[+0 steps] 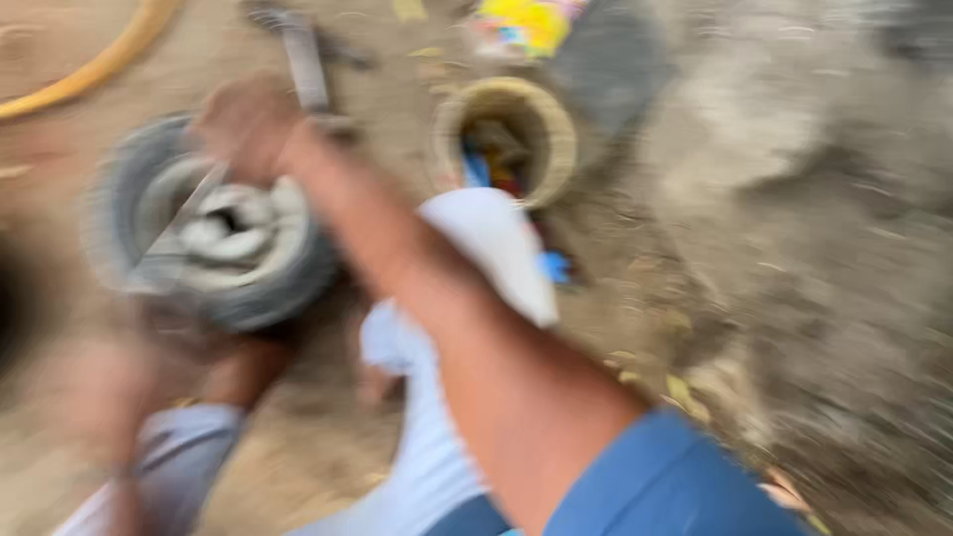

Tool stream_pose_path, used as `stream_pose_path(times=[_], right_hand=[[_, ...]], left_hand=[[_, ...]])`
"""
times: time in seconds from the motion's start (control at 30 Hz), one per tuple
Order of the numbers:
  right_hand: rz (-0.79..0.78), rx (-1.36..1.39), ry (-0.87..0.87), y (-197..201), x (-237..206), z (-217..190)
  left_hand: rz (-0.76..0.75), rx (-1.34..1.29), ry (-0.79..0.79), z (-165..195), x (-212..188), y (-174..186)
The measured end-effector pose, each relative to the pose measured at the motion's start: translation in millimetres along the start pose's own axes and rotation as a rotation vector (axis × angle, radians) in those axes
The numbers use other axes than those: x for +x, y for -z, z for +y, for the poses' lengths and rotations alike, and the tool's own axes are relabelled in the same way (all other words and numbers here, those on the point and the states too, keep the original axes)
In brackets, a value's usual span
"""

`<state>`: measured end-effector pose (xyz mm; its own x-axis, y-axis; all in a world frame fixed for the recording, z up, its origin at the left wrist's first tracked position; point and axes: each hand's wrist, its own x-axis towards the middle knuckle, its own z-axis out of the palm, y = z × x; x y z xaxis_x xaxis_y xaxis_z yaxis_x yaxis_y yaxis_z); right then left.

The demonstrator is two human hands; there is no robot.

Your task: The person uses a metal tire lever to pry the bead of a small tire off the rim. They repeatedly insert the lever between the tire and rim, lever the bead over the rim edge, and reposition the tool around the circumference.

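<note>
My right hand [243, 124] is closed round a metal bar [189, 213] levering at the small tyre [204, 223] on the ground. Left hand [109, 387]: too blurred, can't tell its grip. I'd keep the bar low w/ steady pressure.

Bare dirt ground [794, 298], sandy brown, heavily blurred. Lying on it: small wheel with grey tyre [213, 223], directly under the gripping hand; round woven basket [508, 134] just right of the grip, coloured objects inside; yellow hose [94, 65] curving well left and beyond; bright yellow wrapper [526, 25] farther off. Scattered dry leaves [685, 387] nearer the person.
</note>
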<state>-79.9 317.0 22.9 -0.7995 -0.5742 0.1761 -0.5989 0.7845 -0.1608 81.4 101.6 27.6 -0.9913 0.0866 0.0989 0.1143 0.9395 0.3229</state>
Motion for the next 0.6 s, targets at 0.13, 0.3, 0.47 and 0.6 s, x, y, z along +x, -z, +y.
stream_pose_path(times=[0.13, 0.3, 0.47, 0.6], right_hand=[[0.234, -0.073, 0.002, -23.5, 42.5, 14.2], [0.577, 0.188, -0.422, -50.2, 15.1, -9.0], [0.317, 1.066, -0.954, -41.6, -1.8, -78.7], [0.662, 0.985, -0.646, -49.6, -8.7, -132.0]], left_hand=[[-0.013, 0.038, 0.008, -5.7, -19.0, 24.4], [-0.128, 0.139, 0.048, -23.1, -6.5, 17.7], [-0.082, 0.020, 0.001, -18.5, 5.9, 28.2], [-0.092, -0.025, 0.129, -11.4, 3.3, 24.2]])
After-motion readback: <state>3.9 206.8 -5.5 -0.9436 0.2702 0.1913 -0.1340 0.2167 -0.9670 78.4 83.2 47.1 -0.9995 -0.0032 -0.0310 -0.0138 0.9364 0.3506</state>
